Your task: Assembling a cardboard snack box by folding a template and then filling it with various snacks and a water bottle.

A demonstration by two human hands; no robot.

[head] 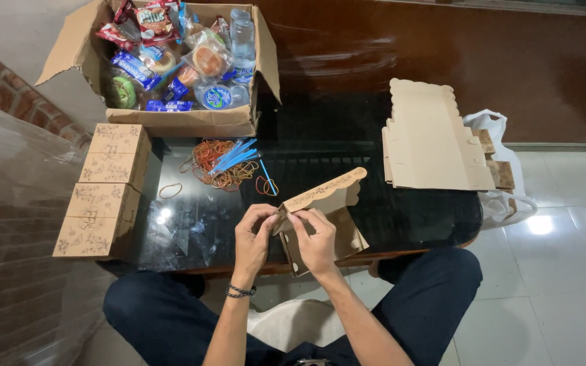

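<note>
While both hands (286,237) pinch a half-folded cardboard box (323,213), rubber bands (222,166) beyond

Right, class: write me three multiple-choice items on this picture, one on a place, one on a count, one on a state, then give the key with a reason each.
1. Where does the pile of rubber bands lie?
A. on the dark table, in front of the open carton
B. inside the carton
C. on the floor tiles

2. How many finished printed boxes stand in the row at the table's left edge?
A. two
B. four
C. six

3. What state is the cardboard box in the hands in?
A. flat
B. partly folded, flap up
C. closed and banded

Key:
1 A, the bands rest on the table just below the snack carton.
2 B, four lie end to end.
3 B, the left hand and right hand pinch its edge while the scalloped flap stands open.
</note>
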